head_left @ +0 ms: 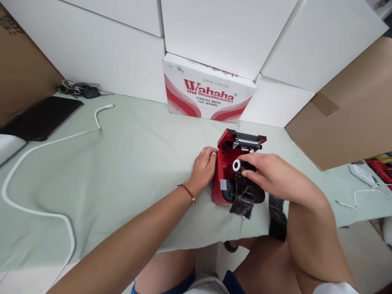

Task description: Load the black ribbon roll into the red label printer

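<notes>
In the head view, a printer (216, 190) stands on the worktop (137, 151), close to its near edge, with its lid (243, 139) raised at the far side. The right hand (265, 171) grasps a roll (243, 165) over the open printer, pinching it between thumb and fingers; the white ring of its core faces left. A black marbled strip (243, 204) hangs from the roll across the printer's front wall, its loose end past that wall. The left hand (204, 165) touches the printer's left wall with bent fingers; I cannot tell whether it grips. It wears 1 ring, and a red bracelet (187, 192) circles the wrist.

A black marbled piece (277, 222) lies at the worktop's near edge, beside the right forearm. Along the far edge stand white boxes (107, 53), with a Wahaha box (211, 92) in front of them. Toward the far left corner are keys (87, 90), a black slab (45, 116) and a white cable (39, 212) that runs to the near edge. 2 brown cartons, left (21, 65) and right (346, 106), flank the white boxes.
</notes>
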Available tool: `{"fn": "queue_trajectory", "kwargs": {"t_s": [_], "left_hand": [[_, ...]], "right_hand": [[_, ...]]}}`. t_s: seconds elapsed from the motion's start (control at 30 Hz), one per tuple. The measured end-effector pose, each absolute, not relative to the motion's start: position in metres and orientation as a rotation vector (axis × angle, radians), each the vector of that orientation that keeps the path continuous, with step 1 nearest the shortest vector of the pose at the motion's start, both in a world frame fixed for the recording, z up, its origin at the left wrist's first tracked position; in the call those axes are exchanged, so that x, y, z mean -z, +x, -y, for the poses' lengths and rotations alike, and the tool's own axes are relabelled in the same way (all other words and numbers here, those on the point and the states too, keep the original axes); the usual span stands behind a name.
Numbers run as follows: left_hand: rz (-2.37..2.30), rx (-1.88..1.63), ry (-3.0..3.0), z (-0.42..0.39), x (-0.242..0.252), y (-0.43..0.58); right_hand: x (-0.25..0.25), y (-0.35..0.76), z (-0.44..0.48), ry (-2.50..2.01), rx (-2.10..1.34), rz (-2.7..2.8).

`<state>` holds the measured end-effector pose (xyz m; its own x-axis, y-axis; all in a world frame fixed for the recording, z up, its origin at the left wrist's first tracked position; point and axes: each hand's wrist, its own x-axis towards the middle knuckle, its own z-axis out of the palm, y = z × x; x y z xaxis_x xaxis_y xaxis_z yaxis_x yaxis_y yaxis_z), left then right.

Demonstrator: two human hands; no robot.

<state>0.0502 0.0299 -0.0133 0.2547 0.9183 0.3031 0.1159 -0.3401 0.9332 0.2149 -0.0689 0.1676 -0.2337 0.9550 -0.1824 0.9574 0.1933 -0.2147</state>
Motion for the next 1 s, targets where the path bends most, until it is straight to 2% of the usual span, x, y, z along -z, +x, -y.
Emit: {"fn": "queue_trajectory", "kwargs": {"t_s": [0.27, 0.47, 0.57, 0.77, 1.0], "left_hand": [[-0.961, -1.203, 1.751, -0.031, 0.015, 0.056], [-0.956, -1.164, 1.740, -0.033, 0.012, 0.054], [-0.969, -1.131, 1.728, -0.032, 0.010, 0.054], [-0.989, -1.194, 1.572, -0.033, 0.000, 0.050], [-0.621, -1.272, 1.431, -0.043, -0.027, 0.047]], "right_hand": [[-0.133, 0.196, 0.038, 1.854, 0.279, -2.194], [-0.134, 0.209, 0.062, 1.980, 0.449, -2.579], [-0.124, 0.209, 0.099, 2.082, 0.215, -2.917], [-0.072, 0.200, 0.155, 1.852, -0.371, -3.157], [-0.046, 0.206, 0.155, 1.892, -0.474, -3.263]]}}
